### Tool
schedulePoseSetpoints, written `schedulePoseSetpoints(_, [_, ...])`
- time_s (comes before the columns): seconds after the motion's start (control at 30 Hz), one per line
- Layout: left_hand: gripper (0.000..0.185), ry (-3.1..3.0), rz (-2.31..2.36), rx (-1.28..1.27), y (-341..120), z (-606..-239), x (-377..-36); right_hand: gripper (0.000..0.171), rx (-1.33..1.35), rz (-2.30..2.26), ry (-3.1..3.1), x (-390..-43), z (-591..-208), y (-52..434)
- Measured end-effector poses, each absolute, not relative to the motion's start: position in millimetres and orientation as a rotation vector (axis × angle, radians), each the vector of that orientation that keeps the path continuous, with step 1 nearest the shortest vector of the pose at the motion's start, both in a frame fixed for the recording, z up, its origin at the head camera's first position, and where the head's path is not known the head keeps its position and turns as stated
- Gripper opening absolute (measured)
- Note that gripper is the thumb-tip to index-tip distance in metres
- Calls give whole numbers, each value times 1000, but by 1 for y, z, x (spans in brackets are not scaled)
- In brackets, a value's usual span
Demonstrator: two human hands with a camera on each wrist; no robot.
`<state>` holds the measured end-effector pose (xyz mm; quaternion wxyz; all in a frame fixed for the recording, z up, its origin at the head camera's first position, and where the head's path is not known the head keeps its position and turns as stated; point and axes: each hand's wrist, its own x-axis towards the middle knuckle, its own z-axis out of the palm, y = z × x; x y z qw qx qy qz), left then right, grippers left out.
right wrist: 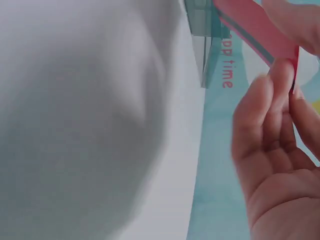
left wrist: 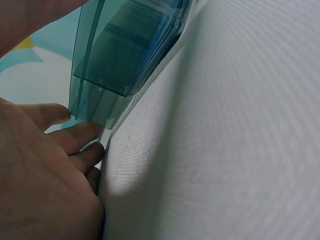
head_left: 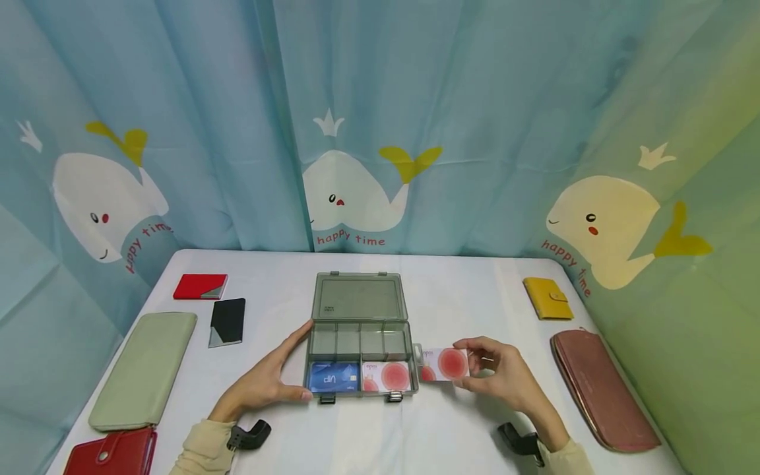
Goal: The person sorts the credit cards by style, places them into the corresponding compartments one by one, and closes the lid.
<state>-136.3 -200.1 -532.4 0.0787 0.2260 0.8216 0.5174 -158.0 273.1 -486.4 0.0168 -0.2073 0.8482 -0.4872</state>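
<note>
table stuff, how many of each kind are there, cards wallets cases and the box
Cards: 3 – blue card and red-circle card in the box, another red-circle card pinched by the right hand.
Wallets and pouches: 4 – green, red, yellow, pink.
Card cases: 2 – red, black.
Clear box: 1, left hand against it.
Total: 10

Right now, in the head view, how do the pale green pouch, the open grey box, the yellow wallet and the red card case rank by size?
1. Pale green pouch, though it lies nearer the camera than the wallet and case.
2. Open grey box, lid included, close to the pouch.
3. Yellow wallet and red card case look alike; no ranking.
</note>
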Motion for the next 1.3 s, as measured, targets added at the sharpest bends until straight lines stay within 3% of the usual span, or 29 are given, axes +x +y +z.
schedulePoseSetpoints(0.6, [126,2454,1542,669,-202,-531,-137,55,-762,-1888,2424,-168,-473,261])
schedulePoseSetpoints(1.3, [125,2448,1546,657,-201,-531,-136,53,-856,-1572,2435,-167,-498,189])
